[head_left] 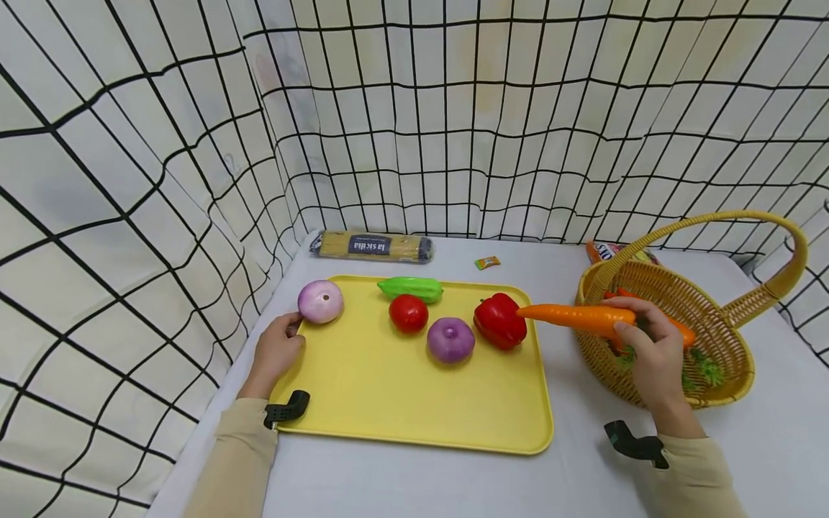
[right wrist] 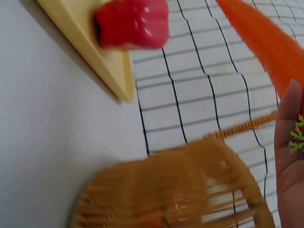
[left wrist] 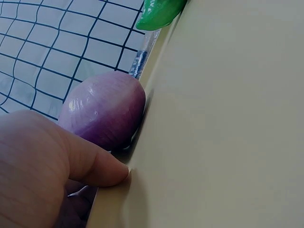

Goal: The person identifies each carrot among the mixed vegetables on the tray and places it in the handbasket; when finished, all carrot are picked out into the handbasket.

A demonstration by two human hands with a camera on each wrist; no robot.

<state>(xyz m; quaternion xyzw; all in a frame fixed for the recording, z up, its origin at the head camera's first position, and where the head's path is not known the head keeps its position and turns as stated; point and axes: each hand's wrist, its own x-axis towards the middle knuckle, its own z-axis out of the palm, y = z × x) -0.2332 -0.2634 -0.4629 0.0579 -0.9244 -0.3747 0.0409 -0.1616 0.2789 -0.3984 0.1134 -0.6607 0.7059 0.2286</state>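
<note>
My right hand (head_left: 654,352) grips an orange carrot (head_left: 570,317) by its thick end, above a woven basket (head_left: 741,360). The carrot's tip points left and overlaps the red bell pepper (head_left: 499,324) in the head view. Green leaves show beside the palm in the right wrist view. My left hand (head_left: 278,352) holds the left rim of a yellow tray (head_left: 401,396), its thumb on the inner side and the other fingers mostly hidden outside. Just beyond that thumb, a pale purple onion (left wrist: 107,109) sits at the tray's far left corner.
On the tray lie a green ridged vegetable (head_left: 411,289), a tomato (head_left: 409,314) and a darker purple onion (head_left: 450,339). Behind it are a pasta pack (head_left: 372,247) and a small wrapped sweet (head_left: 488,262). More carrots (head_left: 680,332) lie in the basket. Black netting (head_left: 447,129) surrounds the table.
</note>
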